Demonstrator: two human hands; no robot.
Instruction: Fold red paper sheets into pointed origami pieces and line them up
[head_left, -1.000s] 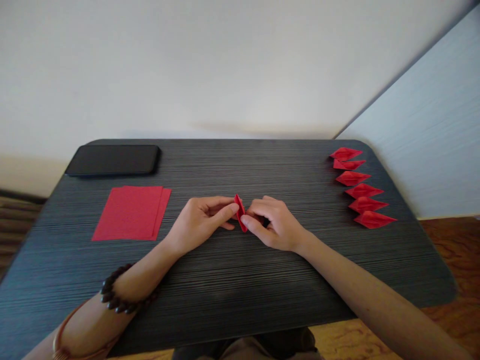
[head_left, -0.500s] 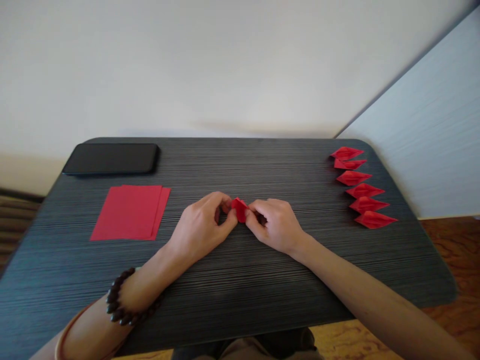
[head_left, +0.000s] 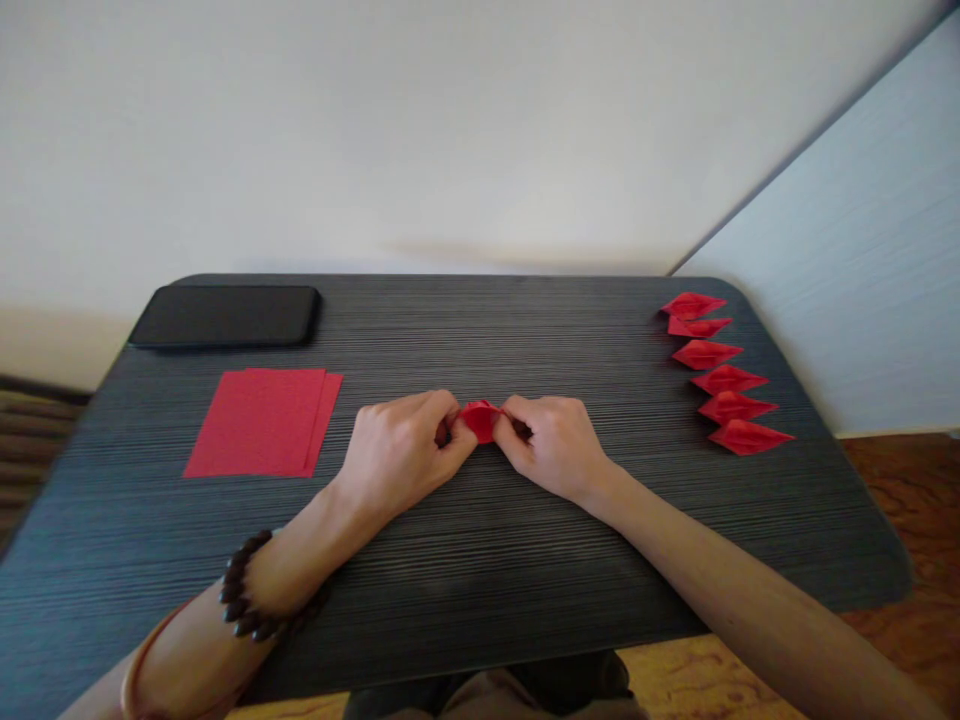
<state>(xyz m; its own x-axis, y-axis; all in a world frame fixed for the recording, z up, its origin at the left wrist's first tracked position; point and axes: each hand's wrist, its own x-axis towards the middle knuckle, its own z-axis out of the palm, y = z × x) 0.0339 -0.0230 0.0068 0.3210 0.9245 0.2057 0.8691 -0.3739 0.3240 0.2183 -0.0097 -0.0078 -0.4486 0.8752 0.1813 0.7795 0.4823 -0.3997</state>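
Between my two hands, over the middle of the dark table, is a small folded red paper boat (head_left: 480, 420). My left hand (head_left: 405, 435) pinches its left end between thumb and fingers. At the other end, the thumb and forefinger of my right hand (head_left: 553, 440) are closed on the right tip. The paper's ends are hidden by my fingertips, while its rounded red middle shows. A stack of flat red paper squares (head_left: 255, 422) lies to the left of my left hand.
Several folded red paper boats (head_left: 729, 380) stand in a column along the right side of the table (head_left: 480, 600). A black phone (head_left: 225, 316) lies at the back left. Behind the table rises a white wall (head_left: 450, 130), with a pale panel (head_left: 862, 250) at the right.
The red paper has opened wider and flatter between my fingers. My left hand has turned slightly, with its fingers curled tighter; my right hand has barely shifted.
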